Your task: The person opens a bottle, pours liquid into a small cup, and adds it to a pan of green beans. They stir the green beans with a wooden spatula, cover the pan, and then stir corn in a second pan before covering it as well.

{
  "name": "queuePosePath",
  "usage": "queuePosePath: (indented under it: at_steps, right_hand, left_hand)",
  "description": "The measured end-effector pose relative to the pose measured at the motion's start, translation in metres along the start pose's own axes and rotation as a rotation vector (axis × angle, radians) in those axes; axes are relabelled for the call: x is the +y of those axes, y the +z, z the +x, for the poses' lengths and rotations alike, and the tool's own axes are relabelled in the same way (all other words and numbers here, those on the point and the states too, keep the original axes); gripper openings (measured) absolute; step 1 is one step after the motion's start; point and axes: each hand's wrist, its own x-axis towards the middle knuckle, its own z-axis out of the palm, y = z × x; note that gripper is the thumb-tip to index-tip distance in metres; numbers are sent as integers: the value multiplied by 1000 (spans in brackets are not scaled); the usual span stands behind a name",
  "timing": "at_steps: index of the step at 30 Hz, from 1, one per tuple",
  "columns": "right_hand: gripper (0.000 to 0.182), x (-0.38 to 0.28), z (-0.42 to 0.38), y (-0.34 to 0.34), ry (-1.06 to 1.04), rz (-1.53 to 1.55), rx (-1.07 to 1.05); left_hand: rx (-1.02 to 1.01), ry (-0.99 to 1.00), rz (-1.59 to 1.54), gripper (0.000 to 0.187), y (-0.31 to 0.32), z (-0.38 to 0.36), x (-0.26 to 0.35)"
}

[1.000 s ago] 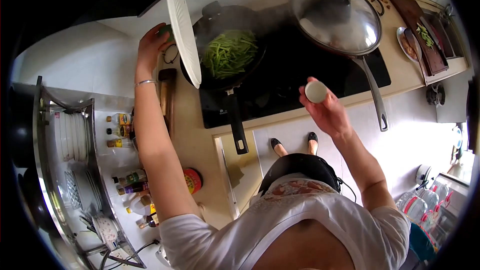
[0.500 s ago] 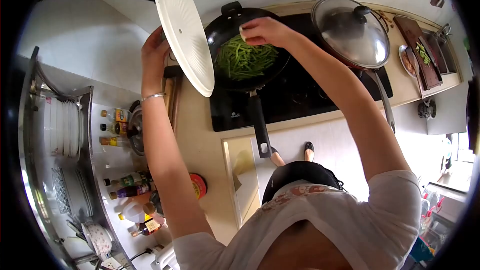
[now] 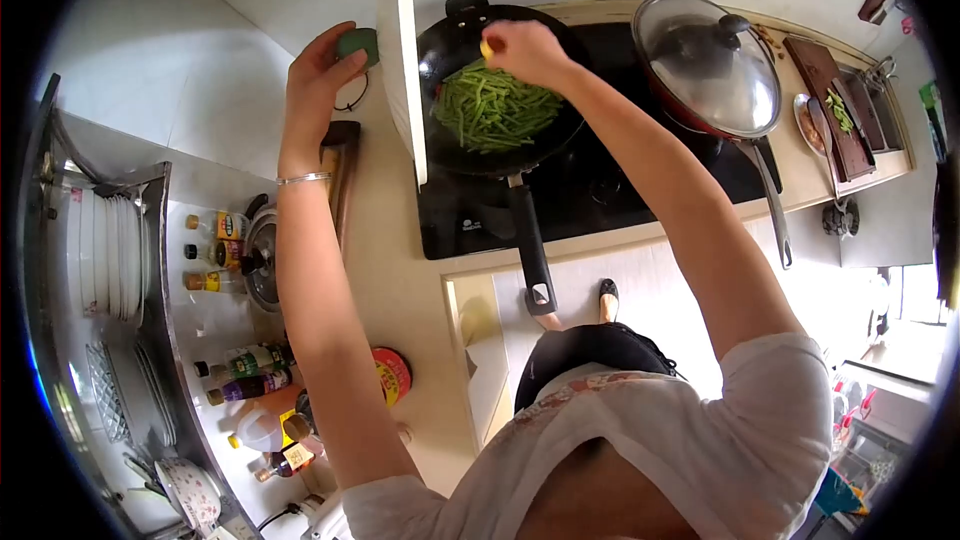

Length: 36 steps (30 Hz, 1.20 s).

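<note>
My left hand (image 3: 322, 70) grips the green knob (image 3: 358, 46) of a white round lid (image 3: 404, 70), which stands on edge, nearly side-on to me, at the left of the wok. Over the far part of the black wok (image 3: 460, 162), my right hand (image 3: 530, 48) is closed, with a small yellowish piece (image 3: 487, 47) at its fingertips; I cannot make out its kind. Beneath that hand, cut green bean-like strips (image 3: 495, 110) lie heaped in the wok. The wok sits on a black cooktop (image 3: 590, 180), its handle (image 3: 532, 250) pointing towards me.
A second pan under a glass lid (image 3: 708, 65) stands to the right. Beyond it are a cutting board (image 3: 830, 105) with green pieces, a plate (image 3: 810, 125) of food and a sink (image 3: 872, 105). At left stand bottles (image 3: 250, 387) and a dish rack (image 3: 165, 240) with plates.
My left hand has turned the lid from a slanted face view to nearly edge-on, and the green knob now shows. My right hand stays over the wok, slightly higher in view.
</note>
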Motion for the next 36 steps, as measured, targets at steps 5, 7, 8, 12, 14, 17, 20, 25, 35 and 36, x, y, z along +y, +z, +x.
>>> queuePosePath:
  at_steps: [5, 7, 8, 12, 14, 17, 20, 25, 35, 36]
  right_hand:
    - [39, 36, -18, -9, 171, 289, 34]
    - [37, 42, -45, -36, 337, 986, 19]
    - [39, 46, -61, -45, 366, 1239, 64]
    - [47, 53, -130, -72, 187, 1734, 52]
    - [44, 52, -156, -80, 127, 1817, 94]
    - [50, 52, -186, -91, 160, 1909, 120]
    - [56, 53, -207, -98, 190, 1934, 129]
    - [55, 57, -236, -107, 240, 1971, 188]
    - [54, 66, -266, -115, 283, 1920, 143]
    - [54, 67, -269, -113, 287, 1924, 110]
  left_hand:
    - [-5, -44, 183, 39, 14, 15, -1]
    - [-25, -22, 260, 40, 26, 23, -6]
    - [-19, 13, 328, 41, 33, 30, -10]
    - [-50, 62, 807, 41, 69, 43, -17]
    - [-81, 63, 865, 40, 88, 49, -26]
    - [-151, 102, 1033, 41, 108, 52, -41]
    - [-171, 29, 1069, 40, 124, 51, -51]
    - [-170, 44, 1115, 38, 134, 50, -69]
    - [-146, 74, 1077, 36, 138, 47, -75]
    - [-142, 74, 1074, 36, 138, 47, -79]
